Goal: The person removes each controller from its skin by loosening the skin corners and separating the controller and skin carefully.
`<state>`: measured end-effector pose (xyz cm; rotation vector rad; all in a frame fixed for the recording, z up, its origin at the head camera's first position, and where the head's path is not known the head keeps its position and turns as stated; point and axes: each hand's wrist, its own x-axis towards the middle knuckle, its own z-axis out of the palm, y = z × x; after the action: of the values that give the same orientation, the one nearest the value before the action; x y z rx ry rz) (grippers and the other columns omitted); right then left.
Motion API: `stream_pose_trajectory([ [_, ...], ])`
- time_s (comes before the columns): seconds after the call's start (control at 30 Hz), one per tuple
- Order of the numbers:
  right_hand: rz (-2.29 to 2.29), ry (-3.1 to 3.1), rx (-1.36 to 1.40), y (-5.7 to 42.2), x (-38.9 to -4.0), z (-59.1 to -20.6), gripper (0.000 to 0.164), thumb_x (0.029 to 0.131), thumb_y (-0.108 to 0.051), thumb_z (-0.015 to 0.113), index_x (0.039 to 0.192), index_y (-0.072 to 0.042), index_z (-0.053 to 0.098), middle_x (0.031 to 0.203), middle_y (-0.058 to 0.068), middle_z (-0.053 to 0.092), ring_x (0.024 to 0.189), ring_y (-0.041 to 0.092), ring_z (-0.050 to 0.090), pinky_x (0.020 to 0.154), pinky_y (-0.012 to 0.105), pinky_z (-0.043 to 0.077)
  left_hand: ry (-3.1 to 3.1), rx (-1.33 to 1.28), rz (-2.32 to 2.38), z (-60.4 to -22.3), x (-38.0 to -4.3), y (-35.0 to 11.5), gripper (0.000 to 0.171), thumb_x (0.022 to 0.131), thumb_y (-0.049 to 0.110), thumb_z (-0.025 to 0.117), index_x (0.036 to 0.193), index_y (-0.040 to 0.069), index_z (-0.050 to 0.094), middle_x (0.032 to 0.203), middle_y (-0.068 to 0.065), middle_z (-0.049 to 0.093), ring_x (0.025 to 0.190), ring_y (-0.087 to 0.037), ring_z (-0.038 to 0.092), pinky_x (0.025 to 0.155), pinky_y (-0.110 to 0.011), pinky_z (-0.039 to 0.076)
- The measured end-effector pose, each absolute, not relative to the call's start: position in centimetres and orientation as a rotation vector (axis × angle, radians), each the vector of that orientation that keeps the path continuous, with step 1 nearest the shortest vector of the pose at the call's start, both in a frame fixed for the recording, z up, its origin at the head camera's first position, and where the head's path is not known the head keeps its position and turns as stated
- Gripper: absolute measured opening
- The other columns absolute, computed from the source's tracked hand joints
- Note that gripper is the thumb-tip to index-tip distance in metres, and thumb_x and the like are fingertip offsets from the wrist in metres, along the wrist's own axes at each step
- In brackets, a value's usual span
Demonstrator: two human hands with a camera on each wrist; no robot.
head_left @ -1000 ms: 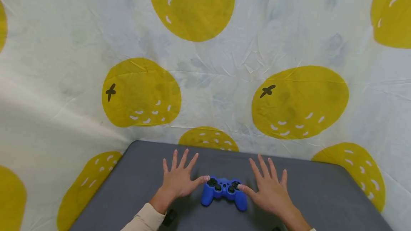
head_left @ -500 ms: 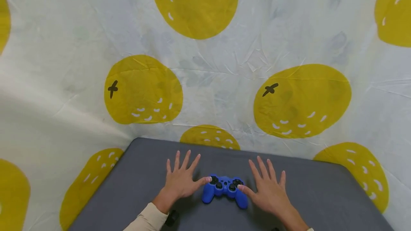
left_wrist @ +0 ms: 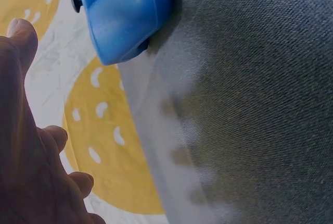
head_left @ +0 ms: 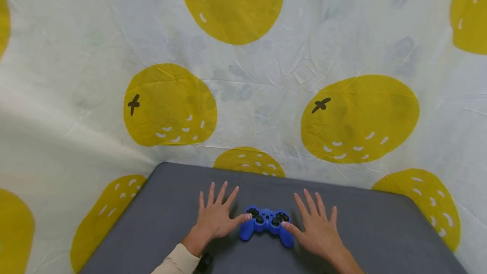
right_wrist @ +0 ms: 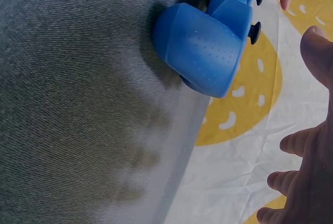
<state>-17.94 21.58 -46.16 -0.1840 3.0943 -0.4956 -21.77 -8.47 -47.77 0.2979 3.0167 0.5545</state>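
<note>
A blue game controller (head_left: 266, 223) with black buttons and thumbsticks lies on the dark grey table, its two grips toward the person. My left hand (head_left: 217, 219), fingers spread, hovers to its left, thumb tip overlapping the button pad in the head view. On the other side my right hand (head_left: 319, 229) is spread the same way, its thumb overlapping the right edge of the controller. Both wrist views show a gap between the thumb and the controller (left_wrist: 127, 18), and the right one shows its dotted grip (right_wrist: 200, 47) close up. Neither hand holds anything.
The table (head_left: 182, 185) is covered in dark grey cloth. Behind it and on both sides hangs a pale curtain (head_left: 258, 117) printed with big yellow fruit. A dark object (head_left: 204, 262) sits beneath the left wrist, next to a cream sleeve (head_left: 179, 261).
Both hands have sunk slightly in the head view and stand a little closer together, fingers still spread. The whole view has shifted a little. The controller stays on the table.
</note>
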Motion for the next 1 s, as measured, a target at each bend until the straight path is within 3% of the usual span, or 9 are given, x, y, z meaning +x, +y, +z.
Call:
stream_pose_trajectory([
  [1.0,-0.509,3.029,-0.172,21.7,-17.7,-48.3,0.101,0.091,-0.082,0.049,0.167,-0.019,0.027,0.176,0.017,0.012,0.16,0.051,0.003,0.113,0.086,-0.003,2.974,0.373,0.583,-49.5,-21.5,-8.1,0.093,0.09,0.088,0.042,0.167,0.038,0.022,0.178,-0.005,0.011,0.164,-0.044,0.0,0.126,-0.073,0.003],
])
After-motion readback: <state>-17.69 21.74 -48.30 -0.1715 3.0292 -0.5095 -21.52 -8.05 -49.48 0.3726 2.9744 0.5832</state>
